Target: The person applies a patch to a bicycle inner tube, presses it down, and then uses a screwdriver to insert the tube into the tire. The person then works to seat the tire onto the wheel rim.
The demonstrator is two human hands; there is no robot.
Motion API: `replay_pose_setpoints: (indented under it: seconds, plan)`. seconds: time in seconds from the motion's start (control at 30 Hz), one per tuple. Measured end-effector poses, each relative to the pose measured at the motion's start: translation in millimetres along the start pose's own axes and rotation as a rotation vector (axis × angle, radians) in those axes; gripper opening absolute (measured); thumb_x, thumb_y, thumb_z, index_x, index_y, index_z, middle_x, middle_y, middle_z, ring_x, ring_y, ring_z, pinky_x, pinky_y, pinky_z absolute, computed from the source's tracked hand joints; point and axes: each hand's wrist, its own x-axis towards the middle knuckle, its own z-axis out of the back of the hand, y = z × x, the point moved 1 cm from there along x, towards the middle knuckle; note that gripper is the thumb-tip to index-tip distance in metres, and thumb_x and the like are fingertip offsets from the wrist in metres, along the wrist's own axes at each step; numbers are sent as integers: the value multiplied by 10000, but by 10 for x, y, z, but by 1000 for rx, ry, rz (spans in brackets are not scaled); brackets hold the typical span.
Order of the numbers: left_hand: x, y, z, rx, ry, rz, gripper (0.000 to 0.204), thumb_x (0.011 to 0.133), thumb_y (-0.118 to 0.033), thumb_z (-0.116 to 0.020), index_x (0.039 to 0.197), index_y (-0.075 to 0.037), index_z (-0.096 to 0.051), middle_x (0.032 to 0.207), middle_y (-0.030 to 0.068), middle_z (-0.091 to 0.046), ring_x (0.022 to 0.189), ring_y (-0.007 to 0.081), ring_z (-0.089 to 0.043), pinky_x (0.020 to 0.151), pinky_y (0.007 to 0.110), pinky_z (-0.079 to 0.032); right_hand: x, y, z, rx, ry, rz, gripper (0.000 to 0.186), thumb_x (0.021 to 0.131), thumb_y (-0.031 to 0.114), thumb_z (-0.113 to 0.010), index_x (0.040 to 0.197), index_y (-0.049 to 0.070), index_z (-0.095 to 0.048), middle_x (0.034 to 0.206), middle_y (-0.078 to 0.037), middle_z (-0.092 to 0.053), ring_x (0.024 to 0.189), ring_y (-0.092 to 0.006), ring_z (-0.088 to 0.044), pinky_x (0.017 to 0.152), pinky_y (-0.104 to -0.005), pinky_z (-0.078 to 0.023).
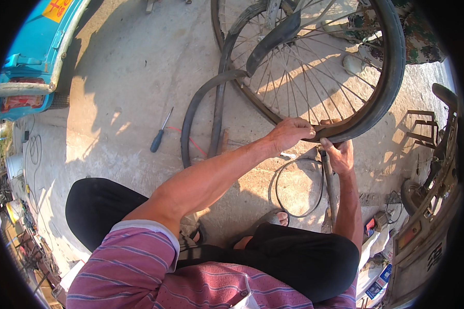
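The left hand [294, 133] sets its grip on the near edge of the spoked wheel [395, 67], fingers curled in and pinching what seems to be the inner edge of the black tyre [368, 121]; the right hand [340, 155] is just beside it, its grip closed round the same tyre, thumb on the near side. The wheel is in front of the person, to the upper right; a slack inner tube [186, 126] loops out over its left side. On the concrete floor [118, 62], 1 screwdriver [158, 139] lies near a thin red cord [192, 141]. At upper left, 1 orange-yellow label [56, 8] with red characters is on a turquoise vehicle [38, 64]; at lower right, 1 blue box [379, 281] bears print too small to make out, and dark writing [434, 256] marks a pale panel [415, 275].
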Motion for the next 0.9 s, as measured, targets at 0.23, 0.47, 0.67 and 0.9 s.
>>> replay_pose_setpoints:
  seconds: [0.23,0.47,0.67,0.9]
  plan:
    - [11,-137,-141,-7,-34,-35,347,978,-315,-662,1002,22,-740,930,49,-672,891,140,-551,818,324,-436,-15,3,14,-36,21,35,661,929,269,-819,1426,-37,-507,1366,-145,-617,1210,-229,-616,1049,-389,-500]
    - [85,-650,-220,-474,53,-57,363,1007,-333,-636,922,-1,-754,896,73,-693,893,166,-605,847,350,-464,6,28,-11,-64,-4,-3,584,940,222,-798,1389,-50,-541,1297,-134,-645,1194,-226,-609,1059,-389,-478]
    - [162,-618,13,96,-57,-57,398,975,-362,-670,907,21,-752,838,56,-712,776,137,-627,722,326,-496,-15,61,-112,-11,-101,17,572,953,195,-793,1387,-59,-520,1279,-128,-636,1182,-203,-598,1062,-371,-460]
    - [103,5,208,424,-123,-432,301,798,-199,-850,1015,-16,-749,942,82,-706,893,260,-669,819,393,-525,-78,-74,-144,134,-137,16,692,974,75,-742,1518,-66,-338,1415,-206,-571,1289,-290,-589,1139,-423,-443]
